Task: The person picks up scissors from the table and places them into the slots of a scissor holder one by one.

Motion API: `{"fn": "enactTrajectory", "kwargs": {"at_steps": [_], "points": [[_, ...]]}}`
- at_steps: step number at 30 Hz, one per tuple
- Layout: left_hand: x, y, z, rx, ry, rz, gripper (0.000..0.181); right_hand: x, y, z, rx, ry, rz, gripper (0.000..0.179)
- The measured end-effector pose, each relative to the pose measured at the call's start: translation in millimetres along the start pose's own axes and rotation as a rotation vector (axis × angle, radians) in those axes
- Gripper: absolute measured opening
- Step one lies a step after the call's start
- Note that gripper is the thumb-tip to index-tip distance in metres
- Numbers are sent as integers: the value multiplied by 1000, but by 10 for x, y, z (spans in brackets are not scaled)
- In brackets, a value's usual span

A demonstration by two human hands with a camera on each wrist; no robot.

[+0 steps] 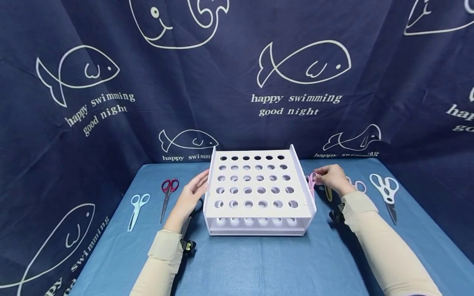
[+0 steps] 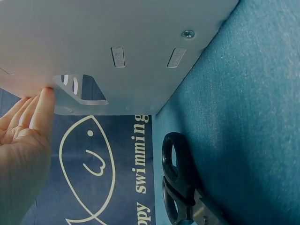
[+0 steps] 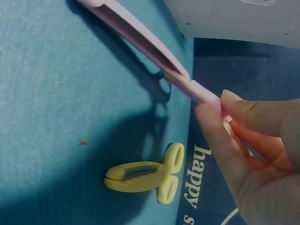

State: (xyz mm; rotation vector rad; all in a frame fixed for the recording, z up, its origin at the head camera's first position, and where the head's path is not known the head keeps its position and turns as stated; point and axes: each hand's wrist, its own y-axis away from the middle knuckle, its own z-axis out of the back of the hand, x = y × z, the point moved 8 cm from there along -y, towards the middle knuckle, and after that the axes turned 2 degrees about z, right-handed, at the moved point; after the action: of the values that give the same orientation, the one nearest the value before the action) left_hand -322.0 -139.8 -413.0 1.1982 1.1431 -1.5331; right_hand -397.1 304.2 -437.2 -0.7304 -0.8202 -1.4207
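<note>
A white rack (image 1: 255, 211) with rows of round holes stands in the middle of the table. My left hand (image 1: 189, 199) is at its left side; in the left wrist view, straight fingertips touch the panel beside a cutout. My right hand (image 1: 333, 180) pinches pink scissors (image 3: 140, 40) by the handle between thumb and fingers. They hang close to the rack's right side, blades sloping down. Yellow scissors (image 3: 136, 177) lie on the cloth below the right hand. Black-handled scissors (image 2: 178, 161) lie beside the rack's left panel, partly hidden by the left arm in the head view.
Light blue scissors (image 1: 136, 210) and red-handled scissors (image 1: 169, 192) lie at the left. White-handled scissors (image 1: 385, 189) lie at the far right, with another pink pair (image 1: 360, 187) partly behind the right wrist. A dark blue curtain (image 1: 237, 119) hangs round the table.
</note>
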Motion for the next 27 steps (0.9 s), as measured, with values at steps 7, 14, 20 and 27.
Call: {"fn": "enactTrajectory", "kwargs": {"at_steps": [7,14,20,27], "points": [[7,14,-7,-1,-8,12,51,9,38,56,14,-25,-52,39],[23,19,-4,-3,-7,27,51,59,98,112,20,34,-55,35],[7,7,-2,-2,-11,28,51,119,140,175,-2,24,-58,32],[-24,3,-9,2,-10,21,52,157,174,261,-57,10,-44,30]]}}
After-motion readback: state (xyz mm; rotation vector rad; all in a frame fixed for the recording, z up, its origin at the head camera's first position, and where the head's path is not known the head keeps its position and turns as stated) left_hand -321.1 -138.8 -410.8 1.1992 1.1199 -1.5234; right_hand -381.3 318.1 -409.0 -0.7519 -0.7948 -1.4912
